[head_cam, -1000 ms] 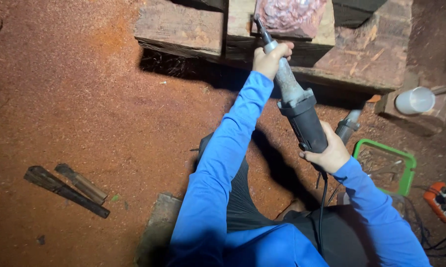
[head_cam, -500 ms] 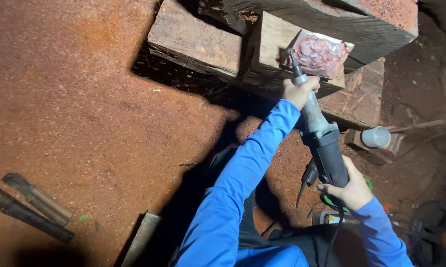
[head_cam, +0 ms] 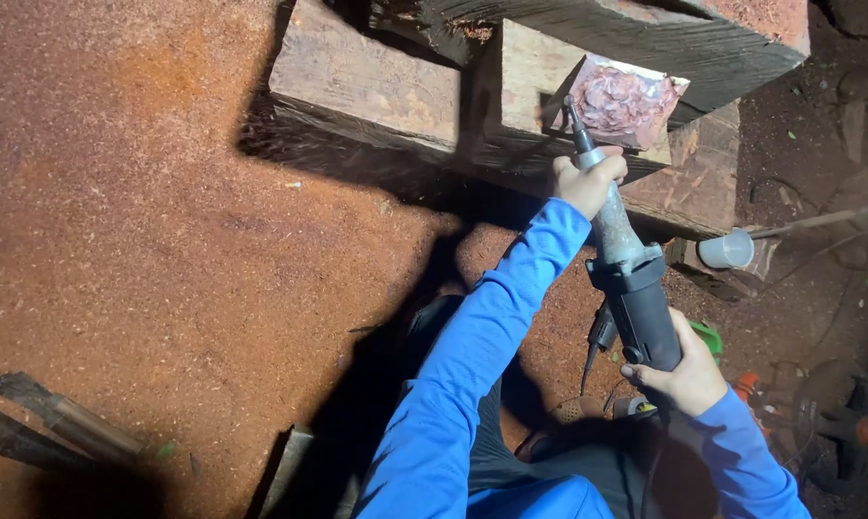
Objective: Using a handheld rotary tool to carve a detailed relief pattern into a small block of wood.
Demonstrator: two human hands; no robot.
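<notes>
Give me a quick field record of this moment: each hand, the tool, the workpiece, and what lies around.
left hand: grips the front neck of the power carving tool
right hand: holds the tool's dark rear body
power carving tool: long, tip at the workpiece
workpiece: reddish carved block on a wooden beam
ground: covered in red sawdust
nearby: white cup; metal bars at lower left

Reddish sawdust-covered floor (head_cam: 146, 192), thick wooden beams (head_cam: 367, 86) stacked far centre, metal bars (head_cam: 49, 423) near left, white cup (head_cam: 727, 250) right, harsh light, deep shadows
</notes>
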